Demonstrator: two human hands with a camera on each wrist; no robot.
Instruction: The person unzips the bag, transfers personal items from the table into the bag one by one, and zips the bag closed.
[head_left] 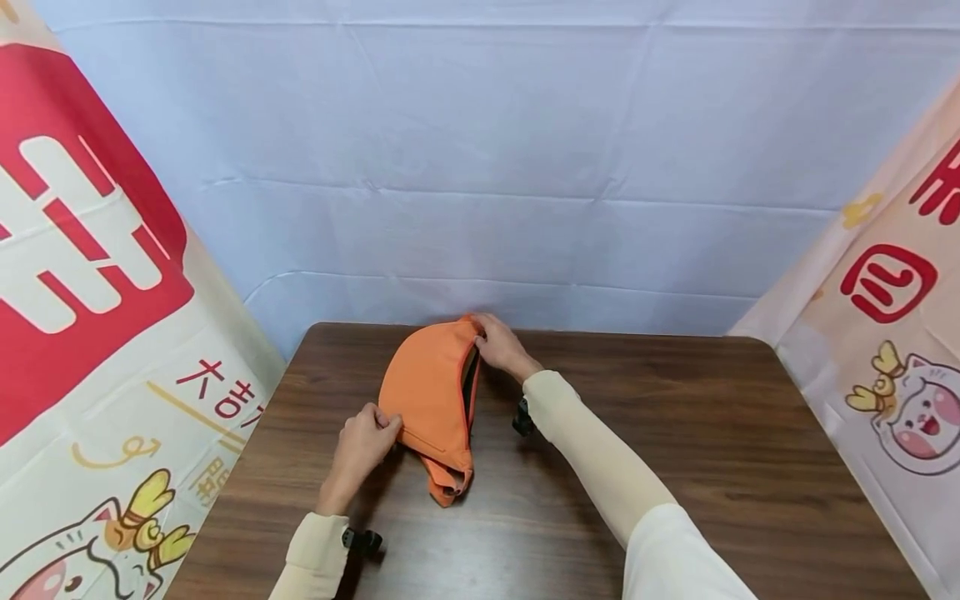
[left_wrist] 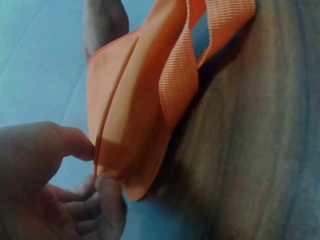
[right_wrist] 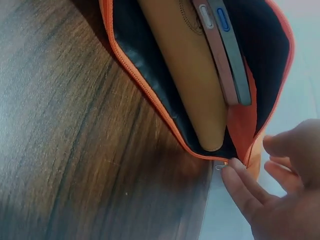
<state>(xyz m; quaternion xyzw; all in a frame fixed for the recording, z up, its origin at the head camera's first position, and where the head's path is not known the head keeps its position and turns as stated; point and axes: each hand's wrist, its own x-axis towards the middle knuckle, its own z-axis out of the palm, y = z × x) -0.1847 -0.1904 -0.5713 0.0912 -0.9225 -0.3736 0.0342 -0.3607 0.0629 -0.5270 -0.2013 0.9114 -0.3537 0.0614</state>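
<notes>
An orange waist bag [head_left: 423, 383] stands tilted near the table's back edge, its zipped mouth gaping to the right. My left hand [head_left: 362, 450] pinches the bag's lower left edge between thumb and fingers. At the far end, my right hand [head_left: 504, 343] holds the corner, fingertips right at the zipper pull [right_wrist: 219, 166]. Inside, against the black lining [right_wrist: 150, 70], the right wrist view shows a tan leather case [right_wrist: 195, 90]. Beside it are a pink phone-like slab [right_wrist: 221, 62] and a grey one [right_wrist: 235, 62] with a blue button. An orange webbing strap [left_wrist: 177, 85] loops from the near end.
The dark wood table [head_left: 637, 400] extends to both sides of the bag. A pale cloth backdrop [head_left: 487, 167] hangs close behind the table's back edge. Printed banners [head_left: 90, 275] flank it at left and right. Each wrist wears a small black camera [head_left: 363, 542].
</notes>
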